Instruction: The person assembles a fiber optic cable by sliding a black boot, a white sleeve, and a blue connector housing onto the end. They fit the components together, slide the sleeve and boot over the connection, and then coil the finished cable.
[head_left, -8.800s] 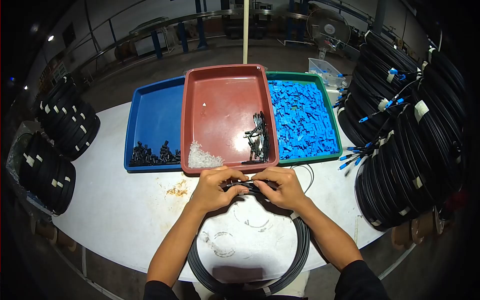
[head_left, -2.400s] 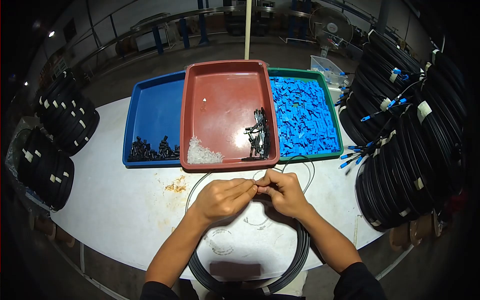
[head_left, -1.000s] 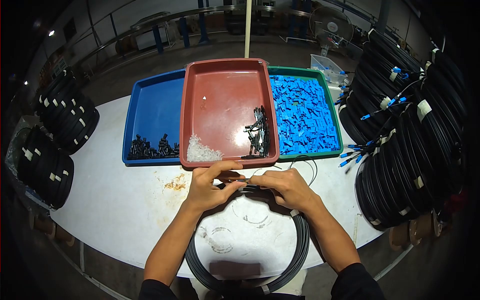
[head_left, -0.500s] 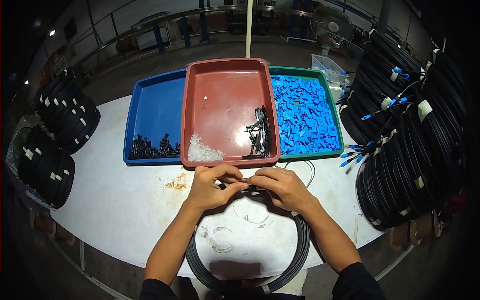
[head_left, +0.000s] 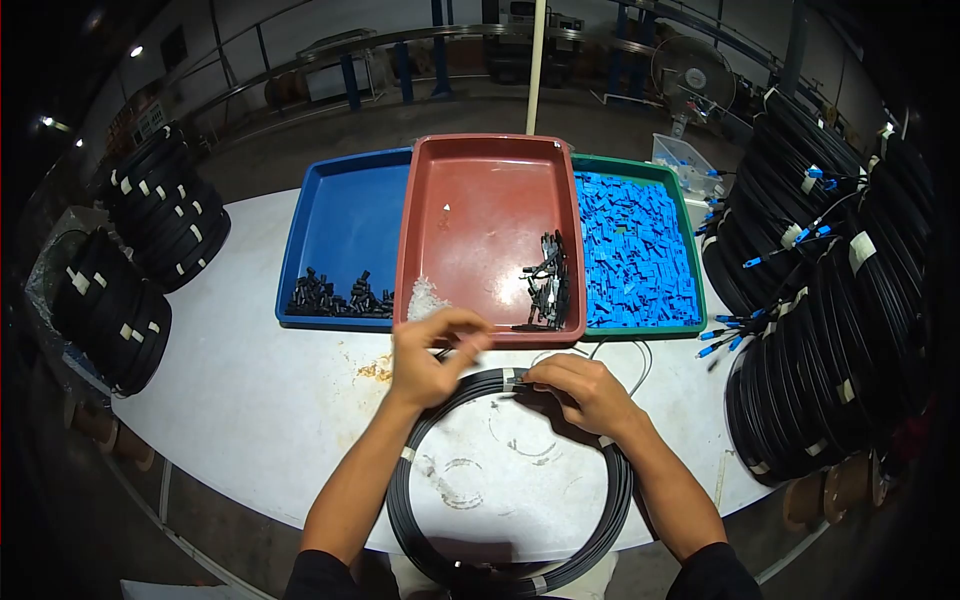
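A coil of black cable (head_left: 400, 500) bound with pale tape lies on the white table in front of me. My left hand (head_left: 432, 362) is above its upper left part, near the red tray's front edge; thumb and index finger are apart and slightly blurred. I make out nothing held there. At the top of the coil, my right hand (head_left: 583, 388) pinches a small dark cable end (head_left: 519, 380) beside a tape band (head_left: 509, 377). Its fingers hide most of that piece. Thin loose cable (head_left: 648, 362) loops behind the right hand.
The red tray (head_left: 490, 215) holds clear small pieces (head_left: 425, 299) and black parts (head_left: 547, 285). A blue tray (head_left: 345, 215) with black sleeves and a green tray (head_left: 700, 300) of blue connectors flank it. Stacked cable coils stand left (head_left: 110, 310) and right (head_left: 800, 390).
My hands, together at the coil's top before, are now apart. The left has moved away leftward with its fingers parting; the right still pinches. The whole view has shifted slightly.
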